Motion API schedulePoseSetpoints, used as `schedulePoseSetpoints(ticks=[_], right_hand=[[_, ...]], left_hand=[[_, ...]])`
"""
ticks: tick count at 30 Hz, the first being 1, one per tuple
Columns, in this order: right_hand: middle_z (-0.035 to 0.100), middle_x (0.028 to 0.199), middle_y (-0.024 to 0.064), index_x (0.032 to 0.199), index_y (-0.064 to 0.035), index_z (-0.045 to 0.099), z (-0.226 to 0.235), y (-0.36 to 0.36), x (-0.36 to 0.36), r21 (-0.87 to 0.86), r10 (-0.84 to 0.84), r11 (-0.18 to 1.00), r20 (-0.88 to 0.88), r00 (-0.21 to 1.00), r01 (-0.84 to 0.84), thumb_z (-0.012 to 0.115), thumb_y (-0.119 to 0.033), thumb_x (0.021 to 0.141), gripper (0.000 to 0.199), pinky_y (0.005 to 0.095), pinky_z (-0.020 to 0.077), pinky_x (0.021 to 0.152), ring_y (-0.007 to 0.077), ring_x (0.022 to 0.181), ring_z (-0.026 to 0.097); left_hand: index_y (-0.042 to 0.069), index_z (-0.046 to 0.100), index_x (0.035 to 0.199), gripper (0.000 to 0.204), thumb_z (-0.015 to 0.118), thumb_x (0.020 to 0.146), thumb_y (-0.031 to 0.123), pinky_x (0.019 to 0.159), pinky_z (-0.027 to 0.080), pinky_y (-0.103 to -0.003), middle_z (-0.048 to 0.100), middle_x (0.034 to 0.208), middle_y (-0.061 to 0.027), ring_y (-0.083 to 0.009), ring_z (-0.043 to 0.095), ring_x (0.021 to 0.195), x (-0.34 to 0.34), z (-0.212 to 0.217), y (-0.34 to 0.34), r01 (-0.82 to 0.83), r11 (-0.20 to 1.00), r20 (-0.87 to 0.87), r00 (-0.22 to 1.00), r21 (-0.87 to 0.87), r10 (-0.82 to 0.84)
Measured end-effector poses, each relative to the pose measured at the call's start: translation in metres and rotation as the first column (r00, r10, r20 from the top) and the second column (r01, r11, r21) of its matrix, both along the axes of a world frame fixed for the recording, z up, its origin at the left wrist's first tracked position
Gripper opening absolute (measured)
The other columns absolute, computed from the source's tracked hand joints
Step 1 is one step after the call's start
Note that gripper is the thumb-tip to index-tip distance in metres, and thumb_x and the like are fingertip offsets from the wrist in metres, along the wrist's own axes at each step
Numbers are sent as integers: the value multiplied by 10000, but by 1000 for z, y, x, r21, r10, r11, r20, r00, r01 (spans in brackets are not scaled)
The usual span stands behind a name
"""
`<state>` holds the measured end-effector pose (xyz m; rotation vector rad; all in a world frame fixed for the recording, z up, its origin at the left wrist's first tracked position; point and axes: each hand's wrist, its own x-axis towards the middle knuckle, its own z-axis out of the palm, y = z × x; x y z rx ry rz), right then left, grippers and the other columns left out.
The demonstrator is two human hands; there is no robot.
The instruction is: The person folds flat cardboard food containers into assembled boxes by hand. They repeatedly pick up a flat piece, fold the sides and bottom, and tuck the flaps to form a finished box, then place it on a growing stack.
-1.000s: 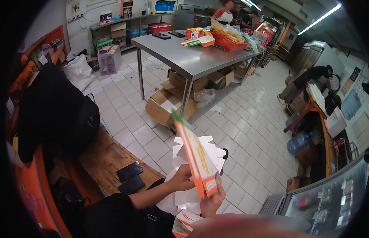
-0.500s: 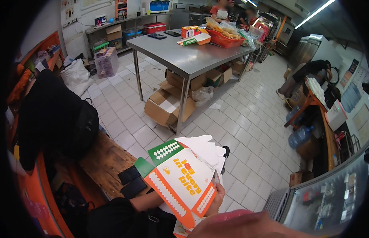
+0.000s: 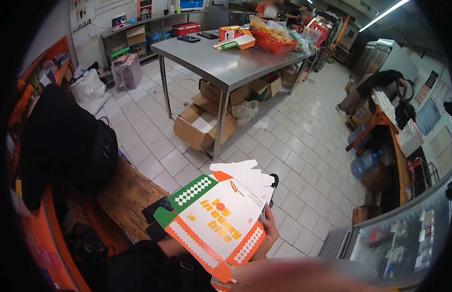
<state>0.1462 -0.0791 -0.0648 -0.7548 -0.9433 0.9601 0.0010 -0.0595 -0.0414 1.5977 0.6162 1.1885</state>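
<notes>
In front of me is a partly folded cardboard food box (image 3: 228, 214), white with orange and green flaps and yellow lettering. My right hand (image 3: 268, 234) grips its right edge, fingers wrapped along the side. The left forearm (image 3: 171, 247) passes behind the box; my left hand is hidden there. White cardboard flaps or blanks (image 3: 243, 176) stick out beyond the box's far edge. Another printed piece (image 3: 221, 285) shows just below it.
Left of me a wooden bench (image 3: 124, 199) carries dark phones (image 3: 157, 209) and a black bag (image 3: 97, 151). Ahead stands a steel table (image 3: 201, 58) with a red basket (image 3: 272, 43) and cartons beneath. A glass-topped freezer (image 3: 396, 243) is at right; people work farther back.
The box has shifted slightly left and turned flatter, showing more of its printed face and an orange flap at the far edge. My right hand still holds its right side.
</notes>
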Motion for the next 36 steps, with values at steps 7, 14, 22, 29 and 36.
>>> schedulePoseSetpoints(ticks=[7, 14, 22, 29, 36], right_hand=[[244, 1463, 247, 1185, 4, 576, -10, 8, 1, 85, 110, 985, 341, 934, -147, 591, -39, 845, 343, 402, 318, 1038, 315, 1307, 352], [340, 1400, 220, 1220, -20, 500, 1, 3, 9, 326, 9, 944, 146, 989, -56, 716, -250, 779, 543, 454, 286, 1053, 349, 1271, 374], [572, 1152, 162, 1137, 19, 533, 12, -1, -9, -48, -209, 978, -343, 916, 205, 503, -127, 946, 242, 374, 444, 922, 236, 1086, 542], [513, 1278, 206, 1060, -59, 645, 14, -3, -5, 52, 70, 996, 44, 997, -72, 528, -30, 893, 206, 415, 347, 1028, 309, 1217, 464], [448, 1340, 231, 1095, -92, 644, 10, -2, -2, 98, 167, 982, -72, 983, -159, 472, 54, 895, 302, 423, 298, 1071, 334, 1277, 403]], left_hand=[[45, 616, 921, 160, 641, 771, 94, 626, 518, -293, 636, 904, -81, -202, 641, 770, -5, 24, 2, -188, 917, -112, 964, 350, 241], [49, 604, 866, 121, 620, 753, 89, 589, 518, -301, 622, 861, -68, -201, 633, 731, 14, 41, 27, 9, 710, -381, 849, 704, 367], [28, 603, 971, 183, 636, 813, 113, 668, 518, -331, 632, 911, -76, -207, 641, 758, 6, 40, 17, 222, 956, -594, 801, 189, -69], [1, 457, 1107, 438, 713, 808, 195, 908, 467, -337, 587, 1062, -134, -208, 607, 992, 0, 55, 13, 79, 979, 34, 997, -187, -74], [-8, 461, 1098, 376, 681, 818, 115, 870, 491, -314, 581, 1040, -137, -206, 611, 965, 8, 64, 4, 6, 999, 69, 998, -35, -3]])
